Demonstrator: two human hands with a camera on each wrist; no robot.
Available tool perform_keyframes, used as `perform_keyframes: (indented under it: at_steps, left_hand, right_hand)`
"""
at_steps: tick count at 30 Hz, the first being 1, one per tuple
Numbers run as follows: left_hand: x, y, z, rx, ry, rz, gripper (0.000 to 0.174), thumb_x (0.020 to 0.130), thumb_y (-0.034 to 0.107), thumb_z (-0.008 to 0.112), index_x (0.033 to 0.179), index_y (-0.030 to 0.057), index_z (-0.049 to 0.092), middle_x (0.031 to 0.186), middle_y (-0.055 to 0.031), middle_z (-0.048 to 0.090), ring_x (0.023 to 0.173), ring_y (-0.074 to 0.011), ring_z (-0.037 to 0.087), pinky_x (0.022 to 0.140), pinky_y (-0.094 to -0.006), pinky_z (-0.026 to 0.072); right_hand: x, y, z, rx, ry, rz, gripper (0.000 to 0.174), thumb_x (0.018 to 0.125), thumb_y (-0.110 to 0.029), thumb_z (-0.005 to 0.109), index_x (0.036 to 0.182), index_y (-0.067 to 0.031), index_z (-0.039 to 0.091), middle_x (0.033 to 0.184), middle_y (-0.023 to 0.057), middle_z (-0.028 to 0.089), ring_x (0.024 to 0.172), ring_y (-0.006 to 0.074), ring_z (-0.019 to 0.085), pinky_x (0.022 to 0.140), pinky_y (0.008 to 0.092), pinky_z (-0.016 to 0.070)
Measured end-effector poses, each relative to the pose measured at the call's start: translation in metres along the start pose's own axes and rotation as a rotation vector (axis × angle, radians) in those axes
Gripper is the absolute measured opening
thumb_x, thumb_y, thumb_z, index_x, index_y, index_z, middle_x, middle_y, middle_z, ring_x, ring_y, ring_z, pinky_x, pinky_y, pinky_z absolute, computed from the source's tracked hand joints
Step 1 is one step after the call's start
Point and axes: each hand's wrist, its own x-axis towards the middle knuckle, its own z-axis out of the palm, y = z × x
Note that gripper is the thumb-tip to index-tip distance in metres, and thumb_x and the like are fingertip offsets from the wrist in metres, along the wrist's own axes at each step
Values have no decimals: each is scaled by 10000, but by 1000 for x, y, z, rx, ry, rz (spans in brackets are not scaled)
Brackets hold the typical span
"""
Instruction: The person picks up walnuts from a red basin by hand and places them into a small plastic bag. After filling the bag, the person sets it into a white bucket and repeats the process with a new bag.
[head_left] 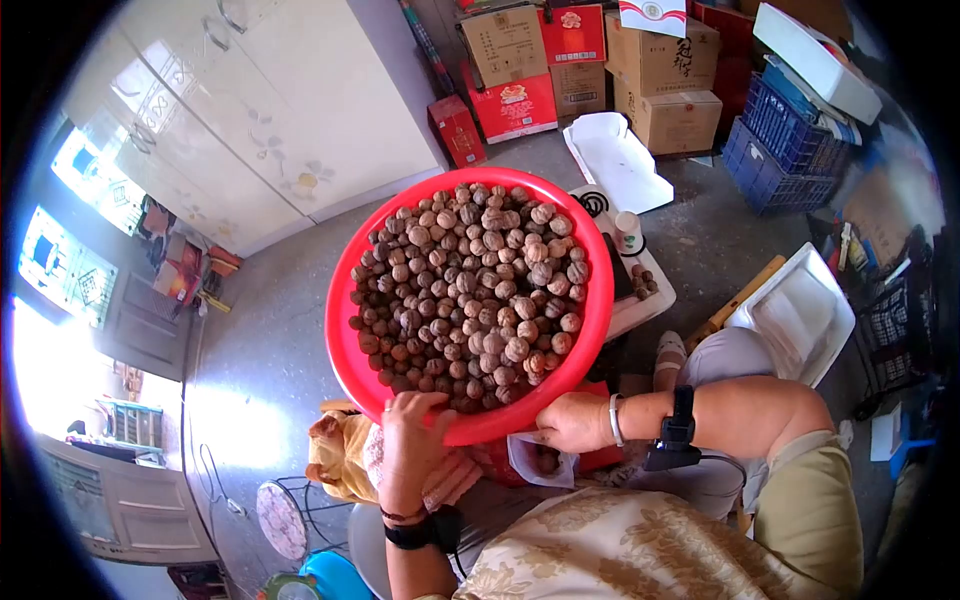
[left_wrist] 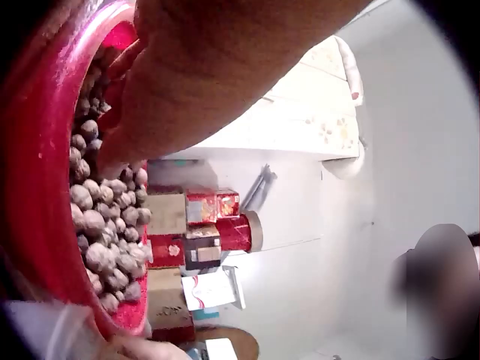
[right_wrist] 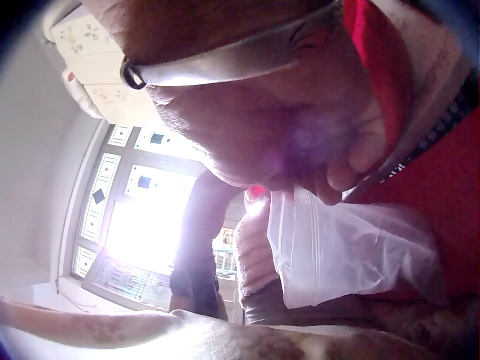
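Note:
A large red basin [head_left: 338, 330] full of brown walnuts [head_left: 470, 290] fills the middle of the head view. My left hand [head_left: 412, 440] lies at its near rim, fingers reaching over the edge beside the walnuts; in the left wrist view the hand [left_wrist: 124, 142] is over them. Below the rim at the right, my right hand [head_left: 575, 422] pinches the edge of a clear plastic bag [head_left: 530, 462], with a few dark things inside. The right wrist view has the right hand's curled fingers [right_wrist: 341, 169] at the top of the bag [right_wrist: 330, 247].
Beyond the basin stand a white tray [head_left: 612, 160], cardboard boxes [head_left: 680, 120] and blue crates [head_left: 780, 165]. A paper cup [head_left: 628, 232] and several loose walnuts [head_left: 643, 282] sit to its right. Another white tray [head_left: 800, 310] lies farther right. Yellow cloth [head_left: 340, 455] is at the near left.

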Motion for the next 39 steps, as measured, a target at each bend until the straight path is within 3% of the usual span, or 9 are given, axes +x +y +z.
perform_keyframes:
  at_steps: [4, 8, 12, 19, 25, 28, 30, 33, 39]
  left_hand:
    - [16, -55, 9, 141, 69, -90, 215, 799, 169, 742, 999, 91, 738, 1000, -150, 679, 1003, -365, 593, 923, -461, 462]
    - [35, -88, 19, 343, -28, -187, 273, 785, 195, 749, 1053, 146, 741, 1033, -140, 682, 1060, -365, 600, 954, -476, 453]
    - [47, -84, 19, 390, -213, -220, 353, 720, 217, 803, 1061, 155, 738, 1076, -132, 665, 1102, -363, 602, 965, -477, 460]
    - [54, -93, 33, 477, -207, -276, 397, 654, 231, 844, 1010, 110, 717, 1104, -148, 621, 1103, -360, 602, 945, -474, 480]
    - [42, -86, 24, 206, -13, -240, 439, 688, 172, 817, 1104, 83, 709, 1066, -159, 642, 1021, -352, 633, 917, -456, 511]
    - [38, -83, 21, -168, 90, -205, 401, 789, 110, 770, 1172, 36, 678, 1022, -140, 686, 929, -261, 660, 859, -381, 538]
    - [30, -66, 11, -797, 41, -400, 315, 899, 81, 703, 1193, -17, 645, 985, -95, 706, 896, -169, 649, 821, -312, 536]
    - [22, -46, -5, -856, 40, -409, 283, 962, 107, 668, 1200, -41, 627, 1020, -73, 704, 952, -129, 640, 866, -303, 525]
    - [0, -32, -3, -985, -93, -345, 313, 945, 157, 722, 1190, -15, 633, 1041, -56, 696, 975, -143, 639, 943, -295, 492]
  right_hand:
    - [-4, -18, -16, -20, -37, 47, 271, 926, -269, 620, 950, -20, 723, 903, 232, 710, 890, 413, 693, 830, 479, 542]
    - [-7, -17, -16, -42, -61, 90, 292, 909, -273, 623, 851, -1, 710, 826, 242, 695, 826, 429, 687, 784, 496, 539]
    - [-8, -19, -19, -31, -50, 56, 310, 911, -280, 620, 812, 3, 699, 802, 244, 687, 801, 427, 686, 762, 503, 536]
    - [-9, -26, -23, -58, -74, 83, 301, 912, -275, 621, 828, 0, 706, 808, 244, 686, 800, 422, 688, 764, 496, 538]
    - [-9, -27, -24, -70, -94, 112, 297, 913, -271, 619, 843, 4, 706, 818, 248, 687, 806, 423, 688, 768, 500, 536]
    - [-8, -25, -22, -50, -88, 115, 294, 912, -265, 619, 841, 7, 705, 820, 254, 686, 808, 426, 687, 770, 505, 535]
    - [-8, -25, -21, -39, -89, 122, 292, 911, -262, 620, 837, 8, 704, 820, 256, 686, 809, 428, 687, 771, 507, 534]
    - [-6, -19, -17, -45, -69, 100, 289, 912, -259, 619, 854, 10, 709, 833, 267, 687, 824, 435, 688, 778, 510, 533]
    - [-5, -19, -17, -47, -81, 91, 299, 931, -282, 616, 925, -1, 720, 884, 264, 698, 860, 433, 692, 794, 505, 533]
